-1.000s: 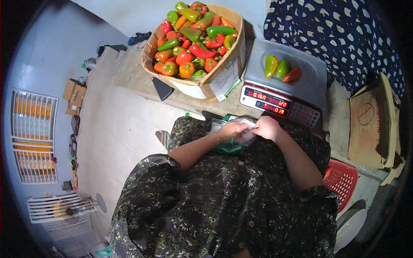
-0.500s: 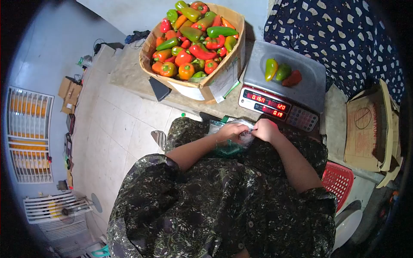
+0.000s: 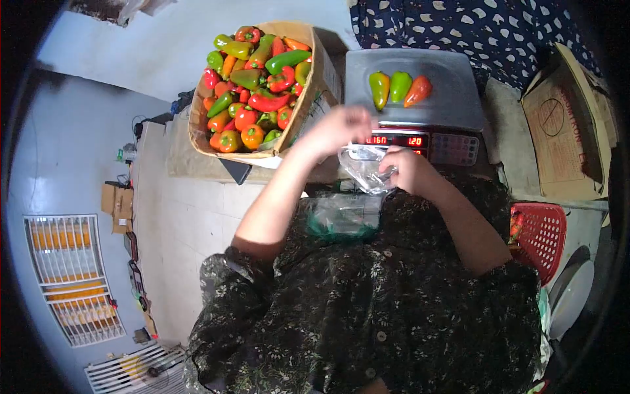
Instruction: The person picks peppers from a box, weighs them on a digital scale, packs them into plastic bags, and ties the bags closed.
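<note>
My right hand is closed on a clear plastic bag, which hangs loosely in front of the weighing scale. My left hand is raised over the scale's front left edge, beside the display; motion blurs its fingers. On the scale's metal plate lie three peppers: a yellow-green pepper, a green pepper and an orange-red pepper. The red digits show 1.20, partly covered by the hand and bag. More clear plastic bags with a green edge rest on my lap.
Left of the scale stands a cardboard box heaped with red, orange and green peppers. A dark flat object lies by it. To the right are an open carton, a red perforated basket and a white basin.
Both hands have risen from my lap toward the scale. The right hand has brought one clear bag along; the left has come off it and moved up. The view has shifted.
</note>
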`<state>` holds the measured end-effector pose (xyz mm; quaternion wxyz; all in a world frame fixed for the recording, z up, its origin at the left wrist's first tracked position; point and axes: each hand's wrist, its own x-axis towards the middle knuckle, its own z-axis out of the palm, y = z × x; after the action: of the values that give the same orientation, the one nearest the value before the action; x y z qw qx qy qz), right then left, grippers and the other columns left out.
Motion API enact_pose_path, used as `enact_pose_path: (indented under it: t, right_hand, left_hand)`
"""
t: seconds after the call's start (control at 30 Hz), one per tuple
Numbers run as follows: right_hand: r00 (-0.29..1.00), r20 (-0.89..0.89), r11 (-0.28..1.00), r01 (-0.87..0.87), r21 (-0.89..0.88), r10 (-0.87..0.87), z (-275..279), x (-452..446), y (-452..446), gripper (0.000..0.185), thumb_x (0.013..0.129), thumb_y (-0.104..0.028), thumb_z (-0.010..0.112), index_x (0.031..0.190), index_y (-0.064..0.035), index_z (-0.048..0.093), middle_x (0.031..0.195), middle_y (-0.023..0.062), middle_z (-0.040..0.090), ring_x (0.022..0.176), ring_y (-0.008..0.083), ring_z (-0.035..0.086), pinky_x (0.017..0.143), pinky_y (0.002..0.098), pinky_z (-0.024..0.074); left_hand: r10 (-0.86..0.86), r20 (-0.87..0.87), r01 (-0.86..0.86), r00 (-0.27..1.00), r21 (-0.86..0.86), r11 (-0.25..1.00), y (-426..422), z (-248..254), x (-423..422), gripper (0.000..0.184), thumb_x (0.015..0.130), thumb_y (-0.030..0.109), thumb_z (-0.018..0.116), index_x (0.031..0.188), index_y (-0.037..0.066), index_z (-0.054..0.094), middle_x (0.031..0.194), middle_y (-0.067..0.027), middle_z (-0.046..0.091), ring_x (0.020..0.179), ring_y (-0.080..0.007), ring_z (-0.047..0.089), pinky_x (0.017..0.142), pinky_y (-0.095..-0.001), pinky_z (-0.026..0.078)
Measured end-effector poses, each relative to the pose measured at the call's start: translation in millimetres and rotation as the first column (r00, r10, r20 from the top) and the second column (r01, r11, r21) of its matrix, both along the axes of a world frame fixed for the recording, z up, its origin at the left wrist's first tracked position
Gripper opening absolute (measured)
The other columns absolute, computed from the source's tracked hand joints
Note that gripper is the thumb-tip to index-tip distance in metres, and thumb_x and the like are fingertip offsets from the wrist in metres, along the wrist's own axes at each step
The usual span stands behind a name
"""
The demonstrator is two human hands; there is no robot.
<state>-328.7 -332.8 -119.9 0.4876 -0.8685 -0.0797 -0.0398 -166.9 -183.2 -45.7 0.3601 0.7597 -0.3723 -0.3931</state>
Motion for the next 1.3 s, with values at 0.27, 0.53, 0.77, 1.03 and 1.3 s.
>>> enact_pose_path:
  t: [0.27,0.53,0.77,1.03,1.3]
  right_hand:
    - [0.98,0.127,0.987,0.156,-0.023,-0.152,31,12,-40,0.013,0.07,-0.002,0.055,0.079,-0.0009,0.065,0.086,0.017,0.062,0.08,0.0351,0.061,0.071,0.0394,0.0497]
    - [0.961,0.086,0.965,0.261,0.03,-0.263,16,25,-69,0.025,0.067,0.002,0.058,0.091,-0.0007,0.067,0.093,0.016,0.064,0.084,0.0324,0.063,0.076,0.0383,0.0499]
    - [0.935,0.179,0.952,0.306,0.033,-0.307,23,27,-59,0.051,0.067,0.003,0.059,0.117,0.005,0.055,0.121,0.0213,0.054,0.107,0.0348,0.056,0.091,0.0368,0.046]
    - [0.924,0.173,0.93,0.304,0.207,-0.34,22,10,1,0.058,0.071,0.007,0.057,0.127,0.0072,0.043,0.13,0.0257,0.045,0.12,0.0367,0.046,0.101,0.0358,0.0393]
    - [0.943,0.2,0.955,0.232,0.182,-0.267,25,3,26,0.064,0.067,0.008,0.058,0.129,0.006,0.041,0.133,0.0232,0.042,0.124,0.0384,0.041,0.105,0.0409,0.035]
  left_hand:
    - [0.175,0.619,-0.322,0.765,0.132,0.938,-97,-45,54,0.066,0.068,0.039,0.069,0.123,0.006,0.053,0.105,-0.0226,0.064,0.101,-0.0346,0.061,0.087,-0.0394,0.048]
    - [0.447,0.374,-0.324,0.813,-0.347,0.88,-75,-11,40,0.052,0.067,0.02,0.076,0.108,0.004,0.049,0.087,-0.0095,0.061,0.08,-0.021,0.062,0.076,-0.0334,0.051]
    - [0.163,-0.045,-0.17,0.986,-0.272,0.947,-44,22,-31,0.044,0.071,0.008,0.072,0.11,0.004,0.052,0.098,-0.0035,0.059,0.091,-0.0079,0.054,0.078,-0.0247,0.048]
    - [0.203,0.719,-0.18,0.665,-0.11,0.978,-33,-31,-65,0.042,0.072,0.027,0.069,0.103,0.001,0.057,0.071,-0.019,0.064,0.067,-0.037,0.064,0.058,-0.0427,0.053]
    - [0.057,0.546,0.102,0.836,-0.257,0.961,-11,-87,-62,0.037,0.077,0.014,0.057,0.108,-0.007,0.049,0.088,-0.0228,0.064,0.084,-0.0387,0.063,0.071,-0.0433,0.051]
